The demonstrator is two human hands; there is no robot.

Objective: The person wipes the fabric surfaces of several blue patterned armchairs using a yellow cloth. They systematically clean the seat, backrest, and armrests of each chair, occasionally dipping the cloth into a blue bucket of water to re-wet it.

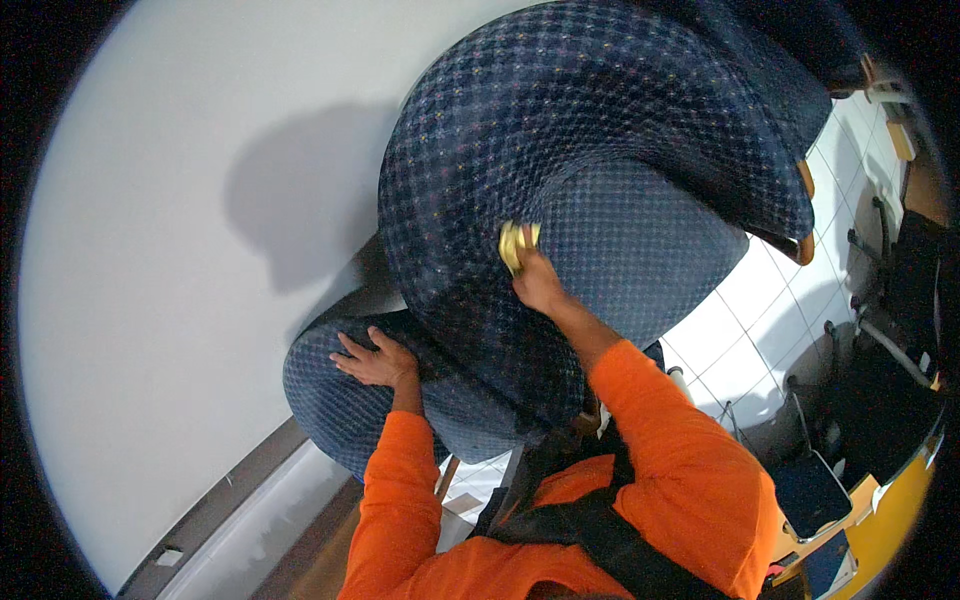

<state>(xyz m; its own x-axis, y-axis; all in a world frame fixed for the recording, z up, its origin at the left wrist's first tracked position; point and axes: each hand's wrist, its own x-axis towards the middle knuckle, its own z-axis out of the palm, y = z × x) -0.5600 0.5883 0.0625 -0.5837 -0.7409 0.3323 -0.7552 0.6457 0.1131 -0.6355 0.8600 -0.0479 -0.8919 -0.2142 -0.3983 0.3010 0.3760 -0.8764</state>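
Note:
My right hand [541,284] is closed on a small yellow cloth [510,248], slightly blurred, and holds it against the dark blue patterned armchair [460,130]. The cloth lies where the curved inside of the backrest meets the seat [640,240]. My left hand [378,362] rests with fingers spread on the top of a second armchair [335,390] in the same fabric, nearer to me and to the left. Nothing shows in that hand.
A white wall [180,200] runs along the left, with a grey skirting strip [215,490] below. White floor tiles [735,310] show at the right. Black chairs with metal legs [885,390] and a yellow surface [895,520] stand at the far right. Another blue chair [790,70] is behind.

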